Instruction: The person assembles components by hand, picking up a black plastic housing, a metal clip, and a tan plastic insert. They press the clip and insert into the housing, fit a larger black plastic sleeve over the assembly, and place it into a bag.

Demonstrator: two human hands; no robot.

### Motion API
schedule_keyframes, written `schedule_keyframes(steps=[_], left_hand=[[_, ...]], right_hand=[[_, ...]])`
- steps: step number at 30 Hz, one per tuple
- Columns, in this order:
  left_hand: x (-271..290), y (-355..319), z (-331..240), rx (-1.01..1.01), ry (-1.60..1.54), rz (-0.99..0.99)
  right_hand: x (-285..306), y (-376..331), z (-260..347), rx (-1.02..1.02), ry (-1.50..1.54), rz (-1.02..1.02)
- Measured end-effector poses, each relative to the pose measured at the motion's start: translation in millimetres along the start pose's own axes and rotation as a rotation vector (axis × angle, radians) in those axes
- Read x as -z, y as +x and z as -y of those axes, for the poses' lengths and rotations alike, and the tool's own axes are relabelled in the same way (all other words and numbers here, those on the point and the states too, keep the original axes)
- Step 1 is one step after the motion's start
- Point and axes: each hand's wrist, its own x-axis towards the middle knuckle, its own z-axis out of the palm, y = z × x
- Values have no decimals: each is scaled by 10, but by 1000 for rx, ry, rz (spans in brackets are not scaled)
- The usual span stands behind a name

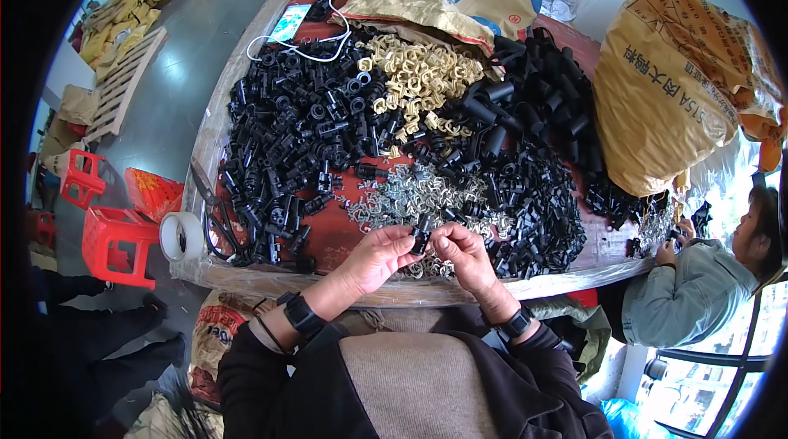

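My left hand [379, 259] pinches a small black plastic fitting [421, 237] between thumb and fingertips, just above the near edge of the table. Close beside it, my right hand [465, 256] has its thumb and fingers pressed together at the fitting's right side; whatever they grip is too small to make out. Beyond both hands lies a heap of small silvery metal clips [427, 193]. Black plastic fittings [287, 135] are piled to the left, and small black parts [538, 213] to the right. Cream-coloured plastic rings [419, 74] form a pile further back.
Scissors [220, 213] and a tape roll [181, 236] lie at the table's left edge. A phone [290, 22] with a white cable sits far left. Black tubes [497, 102] and a bulging yellow sack [665, 90] stand right. Another person [698, 279] works there. Red stools [121, 244] stand left.
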Motion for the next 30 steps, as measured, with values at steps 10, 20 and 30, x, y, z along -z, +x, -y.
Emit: schedule_keyframes(steps=[10, 20, 30], left_hand=[[-5, 15, 1, -59, 106, -78], [-79, -64, -8, -82, 318, -21], [-40, -47, -56, 16, 36, -116]], right_hand=[[33, 30, -62, 111, -314, -9], [76, 6, 24, -71, -104, 56], [123, 4, 39, -11, -55, 45]])
